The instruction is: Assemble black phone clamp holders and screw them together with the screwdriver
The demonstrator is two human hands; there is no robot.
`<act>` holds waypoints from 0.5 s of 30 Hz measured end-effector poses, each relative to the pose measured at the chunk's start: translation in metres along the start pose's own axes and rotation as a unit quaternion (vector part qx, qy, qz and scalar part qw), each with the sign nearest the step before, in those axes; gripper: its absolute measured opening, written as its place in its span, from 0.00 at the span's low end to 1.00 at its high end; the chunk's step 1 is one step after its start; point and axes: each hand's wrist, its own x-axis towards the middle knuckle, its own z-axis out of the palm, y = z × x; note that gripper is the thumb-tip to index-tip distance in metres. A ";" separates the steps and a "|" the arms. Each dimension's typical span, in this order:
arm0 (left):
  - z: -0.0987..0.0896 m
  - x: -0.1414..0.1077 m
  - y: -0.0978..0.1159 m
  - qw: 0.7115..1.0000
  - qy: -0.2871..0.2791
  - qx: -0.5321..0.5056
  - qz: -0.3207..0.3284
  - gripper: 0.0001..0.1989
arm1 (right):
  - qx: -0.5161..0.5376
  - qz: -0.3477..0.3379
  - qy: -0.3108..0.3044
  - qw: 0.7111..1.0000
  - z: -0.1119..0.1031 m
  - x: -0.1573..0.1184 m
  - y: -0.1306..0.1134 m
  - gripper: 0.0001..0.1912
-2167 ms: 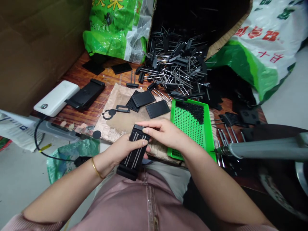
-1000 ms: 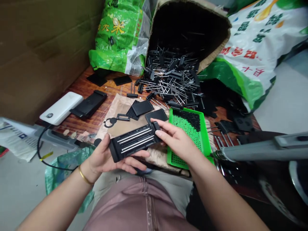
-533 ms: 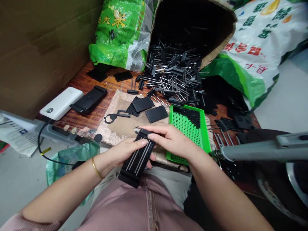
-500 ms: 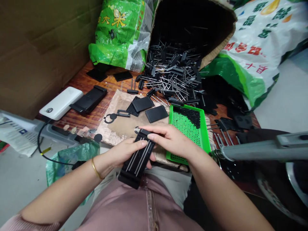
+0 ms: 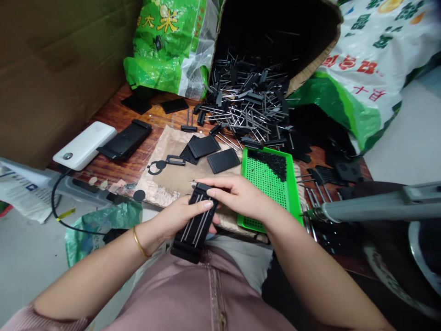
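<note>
A long black plastic holder (image 5: pixel 193 230) with thin metal rods along it lies tilted in front of my body. My left hand (image 5: pixel 182 215) is wrapped round its middle, thumb across the top and fingertips showing on the far side. At the holder's upper end, my right hand (image 5: pixel 234 195) grips it between thumb and fingers. Just beyond are flat black plates (image 5: pixel 223 161) and a black rectangular frame (image 5: pixel 175 160) on the cardboard sheet (image 5: pixel 168 181). To the right, a green perforated basket (image 5: pixel 296 193) holds small black pieces (image 5: pixel 275 165).
An open carton (image 5: pixel 315 69) spills metal rods with black ends (image 5: pixel 244 115) onto the wooden table. A white power bank (image 5: pixel 84 146) and another black holder (image 5: pixel 127 140) lie left. Bags (image 5: pixel 165 50) stand behind; a grey metal arm (image 5: pixel 372 204) juts in at right.
The view has shifted slightly. Both hands keep their grip on the black holder, whose tilt has barely changed.
</note>
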 end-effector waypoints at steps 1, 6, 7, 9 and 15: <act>0.001 0.000 0.000 1.000 0.008 0.007 0.002 0.17 | -0.003 0.002 0.000 1.000 0.000 0.000 0.000 0.19; 0.000 -0.001 0.002 1.000 0.000 -0.005 -0.002 0.17 | 0.014 0.016 -0.014 1.000 -0.001 0.002 0.002 0.19; 0.000 -0.001 0.002 1.000 -0.006 -0.009 -0.003 0.18 | 0.020 0.019 -0.017 0.999 -0.002 0.002 0.003 0.19; -0.001 0.000 0.001 1.000 -0.010 -0.015 -0.006 0.18 | 0.027 0.021 -0.019 0.999 -0.002 0.002 0.005 0.19; -0.004 -0.001 0.001 0.999 0.007 -0.002 -0.036 0.20 | 0.034 0.015 0.003 0.999 0.007 0.002 0.006 0.18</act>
